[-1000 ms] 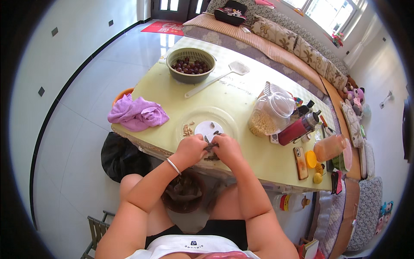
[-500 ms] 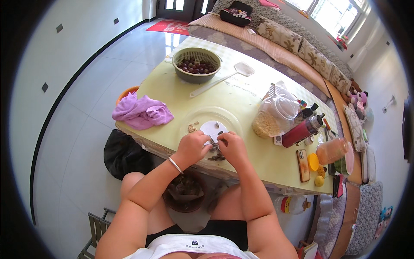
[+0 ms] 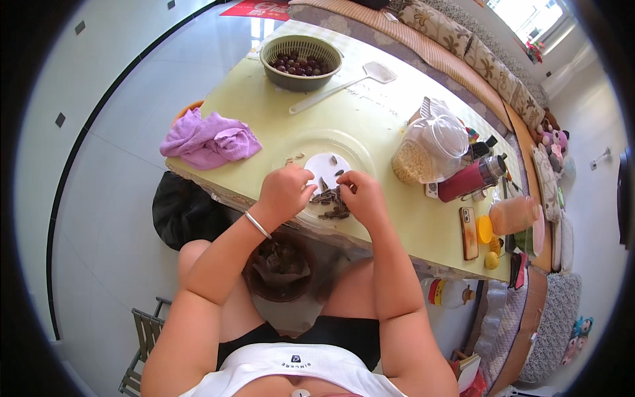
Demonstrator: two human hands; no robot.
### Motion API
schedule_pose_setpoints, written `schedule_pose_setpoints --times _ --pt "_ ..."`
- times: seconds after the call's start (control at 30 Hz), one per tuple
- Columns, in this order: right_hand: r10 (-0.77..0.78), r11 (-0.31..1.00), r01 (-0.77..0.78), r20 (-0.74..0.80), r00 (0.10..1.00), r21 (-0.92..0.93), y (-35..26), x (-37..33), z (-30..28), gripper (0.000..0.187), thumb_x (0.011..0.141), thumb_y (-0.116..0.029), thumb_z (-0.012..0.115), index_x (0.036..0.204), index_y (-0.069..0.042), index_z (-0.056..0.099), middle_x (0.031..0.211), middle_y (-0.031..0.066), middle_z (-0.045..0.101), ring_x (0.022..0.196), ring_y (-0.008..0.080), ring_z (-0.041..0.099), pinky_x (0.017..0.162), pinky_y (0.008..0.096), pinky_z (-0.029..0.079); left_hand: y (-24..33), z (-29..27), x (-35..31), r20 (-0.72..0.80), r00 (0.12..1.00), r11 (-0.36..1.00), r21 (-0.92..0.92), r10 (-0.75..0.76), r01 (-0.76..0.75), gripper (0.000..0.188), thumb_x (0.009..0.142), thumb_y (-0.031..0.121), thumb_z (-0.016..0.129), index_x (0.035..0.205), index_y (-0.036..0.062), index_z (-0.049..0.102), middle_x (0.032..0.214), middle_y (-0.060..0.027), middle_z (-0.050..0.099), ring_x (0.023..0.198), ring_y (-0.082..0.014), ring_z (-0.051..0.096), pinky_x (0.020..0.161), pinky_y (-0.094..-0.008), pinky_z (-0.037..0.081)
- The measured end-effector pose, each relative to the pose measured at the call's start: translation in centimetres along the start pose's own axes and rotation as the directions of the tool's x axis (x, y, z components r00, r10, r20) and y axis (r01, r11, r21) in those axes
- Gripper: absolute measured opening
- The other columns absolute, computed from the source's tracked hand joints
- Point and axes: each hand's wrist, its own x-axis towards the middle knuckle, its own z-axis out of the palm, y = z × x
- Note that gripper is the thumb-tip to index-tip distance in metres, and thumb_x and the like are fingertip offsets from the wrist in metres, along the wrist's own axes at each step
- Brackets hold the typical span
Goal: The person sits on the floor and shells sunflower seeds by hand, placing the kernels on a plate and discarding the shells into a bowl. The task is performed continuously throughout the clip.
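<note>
Dark striped seeds (image 3: 333,205), which look like sunflower seeds, lie heaped on the near side of a clear round plate (image 3: 362,149). A few single ones rest on its white middle (image 3: 320,165). Pale kernels (image 3: 296,158) sit at the plate's left, partly behind my left hand (image 3: 286,193). That hand hovers over the plate's left side, thumb and fingers curled together. My right hand (image 3: 362,197) is at the heap's right edge with its thumb and forefinger pinched. Whatever either hand holds is too small or hidden to make out.
A green basket (image 3: 274,71) of dark round fruit and a white spatula (image 3: 344,86) lie farther back. Purple cloth (image 3: 211,139) is at the left edge. Rightward stand a clear tub (image 3: 423,159), a red flask (image 3: 469,178) and a phone (image 3: 468,233). A bin (image 3: 281,268) sits below.
My hands have moved apart, uncovering more of the seed heap between them. The whole view has tipped downward, so the table's things sit higher in the picture.
</note>
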Motion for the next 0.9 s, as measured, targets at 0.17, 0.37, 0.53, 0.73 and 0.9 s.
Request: schedule_pose_setpoints --times 0.17,0.37,0.53,0.73,0.9 --pt "0.013 0.995 -0.024 -0.119 0.993 -0.093 0.3 0.6 -0.3 0.013 0.083 -0.008 0.065 0.094 -0.007 0.071 0.089 0.0122 0.067 0.074 0.0283 0.065 0.069 0.0385 0.051 0.2 0.1 -0.1 0.005 1.000 1.000 0.008 0.010 -0.010 0.015 0.078 0.014 0.075 0.089 0.0043 0.071 0.080 -0.0107 0.064 0.063 -0.0254 0.063 0.062 -0.0372 0.050" --pt "0.004 0.972 -0.044 -0.169 0.986 -0.232 2.0 1.9 -0.5 0.017 0.083 -0.007 0.064 0.097 -0.012 0.073 0.094 0.0095 0.066 0.082 0.0287 0.065 0.072 0.0395 0.052 0.3 0.0 0.0 0.026 1.000 1.000 0.014 0.007 -0.007 0.014 0.078 0.015 0.075 0.088 0.0048 0.071 0.077 -0.0102 0.064 0.064 -0.0257 0.063 0.061 -0.0375 0.050" --pt "0.012 0.956 -0.035 -0.081 0.997 -0.292 0.9 2.1 0.6 0.020 0.081 -0.009 0.067 0.099 -0.014 0.073 0.098 0.0089 0.065 0.085 0.0287 0.066 0.076 0.0399 0.053 0.3 0.1 -0.1 0.026 1.000 1.000 0.019 0.001 -0.002 0.015 0.079 0.016 0.075 0.088 0.0048 0.071 0.076 -0.0099 0.063 0.061 -0.0260 0.062 0.060 -0.0379 0.049" --pt "-0.079 0.935 0.008 -0.185 0.980 -0.356 1.3 2.5 1.9 0.009 0.079 -0.009 0.070 0.088 -0.010 0.071 0.092 0.0088 0.064 0.079 0.0269 0.065 0.070 0.0384 0.052 0.7 -0.1 0.0 0.047 0.998 0.999 -0.013 -0.048 0.049 0.018 0.079 0.017 0.073 0.093 0.0048 0.072 0.085 -0.0131 0.066 0.076 -0.0312 0.065 0.069 -0.0409 0.053" --pt "0.054 0.941 -0.024 -0.078 0.996 0.337 -0.2 2.1 2.4 0.007 0.085 -0.004 0.070 0.090 -0.001 0.066 0.077 0.0032 0.065 0.064 0.0093 0.056 0.060 0.0264 0.047 1.2 -0.2 0.2 -0.118 0.992 0.987 -0.156 -0.046 0.027 0.023 0.079 0.011 0.072 0.101 0.0039 0.071 0.086 -0.0140 0.066 0.075 -0.0312 0.064 0.068 -0.0400 0.052"
